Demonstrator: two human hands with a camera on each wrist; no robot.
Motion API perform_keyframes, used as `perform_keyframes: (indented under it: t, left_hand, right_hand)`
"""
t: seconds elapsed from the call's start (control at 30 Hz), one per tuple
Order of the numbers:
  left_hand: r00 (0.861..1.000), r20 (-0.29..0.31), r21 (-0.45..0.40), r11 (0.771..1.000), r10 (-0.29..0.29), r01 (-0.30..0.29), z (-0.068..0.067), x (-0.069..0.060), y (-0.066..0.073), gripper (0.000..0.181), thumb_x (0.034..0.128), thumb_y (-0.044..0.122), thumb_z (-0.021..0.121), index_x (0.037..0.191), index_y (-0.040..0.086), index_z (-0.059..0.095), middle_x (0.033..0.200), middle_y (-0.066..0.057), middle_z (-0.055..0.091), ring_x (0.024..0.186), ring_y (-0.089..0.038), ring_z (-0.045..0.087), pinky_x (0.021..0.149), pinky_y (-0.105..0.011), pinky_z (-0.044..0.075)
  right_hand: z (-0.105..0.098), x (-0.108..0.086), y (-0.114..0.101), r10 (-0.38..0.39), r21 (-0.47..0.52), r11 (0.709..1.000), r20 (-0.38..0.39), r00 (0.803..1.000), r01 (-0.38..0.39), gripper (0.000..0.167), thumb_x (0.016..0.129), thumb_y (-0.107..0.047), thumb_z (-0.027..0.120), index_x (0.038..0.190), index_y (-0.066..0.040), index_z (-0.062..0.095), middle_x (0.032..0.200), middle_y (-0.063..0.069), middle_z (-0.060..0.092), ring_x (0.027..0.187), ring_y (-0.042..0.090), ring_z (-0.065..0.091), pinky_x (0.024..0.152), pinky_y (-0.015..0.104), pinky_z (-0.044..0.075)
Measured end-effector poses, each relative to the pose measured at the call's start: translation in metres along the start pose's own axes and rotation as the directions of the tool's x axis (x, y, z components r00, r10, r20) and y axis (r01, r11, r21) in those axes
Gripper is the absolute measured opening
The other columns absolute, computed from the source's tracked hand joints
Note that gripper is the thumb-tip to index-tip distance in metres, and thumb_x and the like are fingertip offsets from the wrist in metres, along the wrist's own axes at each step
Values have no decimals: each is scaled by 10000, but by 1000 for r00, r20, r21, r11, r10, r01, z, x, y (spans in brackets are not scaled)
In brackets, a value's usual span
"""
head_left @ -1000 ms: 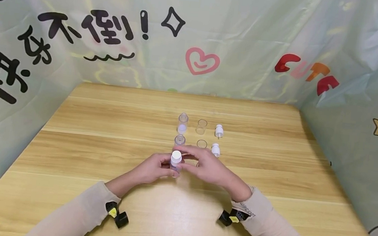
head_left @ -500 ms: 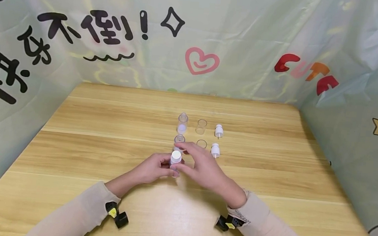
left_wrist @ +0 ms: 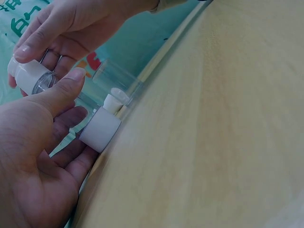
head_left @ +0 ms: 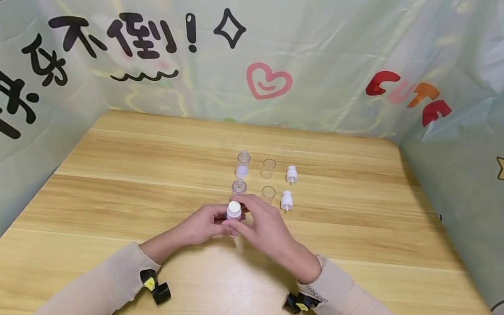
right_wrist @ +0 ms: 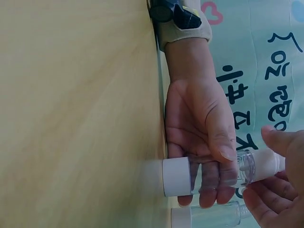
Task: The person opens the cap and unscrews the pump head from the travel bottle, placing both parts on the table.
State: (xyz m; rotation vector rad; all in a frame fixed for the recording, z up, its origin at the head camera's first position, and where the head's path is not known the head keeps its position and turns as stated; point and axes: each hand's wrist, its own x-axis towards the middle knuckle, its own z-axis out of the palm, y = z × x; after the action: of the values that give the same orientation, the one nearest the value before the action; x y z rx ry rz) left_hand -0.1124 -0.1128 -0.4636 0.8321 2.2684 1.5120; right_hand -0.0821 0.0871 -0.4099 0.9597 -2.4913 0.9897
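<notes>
My left hand (head_left: pixel 203 225) holds a small clear bottle with a white base (right_wrist: pixel 176 177) upright in the middle of the table, fingers wrapped round its side. A white pump top (left_wrist: pixel 29 76) sits on the bottle's neck. From the other side my right hand (head_left: pixel 268 229) grips this pump top between thumb and fingers. In the right wrist view, the left thumb lies across the clear wall, and the right hand (right_wrist: pixel 278 185) is at the pump end. How far the pump is seated on the neck cannot be told.
Beyond the hands stand two more clear bottles (head_left: pixel 243 165), two clear caps (head_left: pixel 268 169) and two white pump tops (head_left: pixel 292 174), lined up in columns. The nearer bottle (head_left: pixel 239 187) is close behind the hands. A printed curtain (head_left: pixel 330 84) surrounds the table (head_left: pixel 121 166).
My right hand has shifted left and turned about the pump top, its wrist swinging nearer; the fingers opened a little, then closed in again. My left hand and the bottle stay in place.
</notes>
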Motion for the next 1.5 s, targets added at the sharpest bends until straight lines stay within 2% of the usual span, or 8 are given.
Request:
perform_keyframes:
  t: [0.2,0.43,0.73,0.87,1.03,1.27,1.37,1.5]
  left_hand:
    - [1000,9,-26,1000,-12,12,0,0,0,363,859,201,770,1200,112,683,1204,-25,677,1092,-154,635,922,-263,517]
    - [1000,17,-58,998,-16,17,0,0,0,395,856,199,776,1223,101,670,1227,-44,666,1059,-148,648,903,-265,529]
    - [1000,23,-67,998,-12,14,0,1,3,304,864,188,769,1145,102,688,1124,-25,698,965,-141,670,847,-282,558]
    - [1000,20,-71,997,-19,20,0,1,3,277,867,180,765,1110,75,683,1046,-34,706,937,-147,675,837,-274,560]
    - [999,17,-71,997,-34,36,0,0,4,303,861,165,769,1130,60,678,1038,-49,706,933,-141,672,837,-270,558]
    - [999,12,-42,998,-40,41,1,0,5,324,865,122,756,1164,37,667,1063,-84,703,951,-150,664,848,-259,549]
    - [999,14,-49,998,-45,45,1,0,4,333,859,151,765,1162,48,673,1054,-58,706,966,-144,662,862,-253,542]
    - [999,17,-57,998,-34,35,0,0,3,349,856,185,769,1166,54,675,1047,-43,709,970,-144,665,874,-254,539]
  right_hand:
    - [-1,1,1,7,15,1000,20,1000,-8,466,851,-214,778,1254,-47,615,1198,71,668,1042,178,648,922,286,524]
    - [-5,4,7,33,120,992,90,995,-44,394,852,-191,778,1210,-87,651,1124,11,697,937,110,652,840,312,559]
    - [-14,8,15,62,217,971,178,982,-101,346,876,-244,749,1197,-137,674,1128,-31,697,985,101,662,878,254,534]
    - [-15,9,17,42,245,965,191,981,-89,333,881,-247,740,1185,-124,683,1133,-23,697,993,102,663,884,263,536]
    - [-17,10,20,21,276,958,217,976,-82,341,898,-230,723,1202,-85,675,1157,-21,690,1014,95,657,899,269,531]
    - [-19,11,25,27,372,919,266,964,-128,352,900,-179,712,1235,-81,661,1169,0,687,1055,110,646,930,285,520]
    - [-20,11,28,43,413,897,279,959,-160,357,894,-150,716,1240,-80,661,1162,22,692,1054,128,651,930,290,521]
    - [-21,12,30,50,433,883,297,954,-181,383,897,-152,714,1263,-68,643,1185,35,684,1068,137,647,943,290,513]
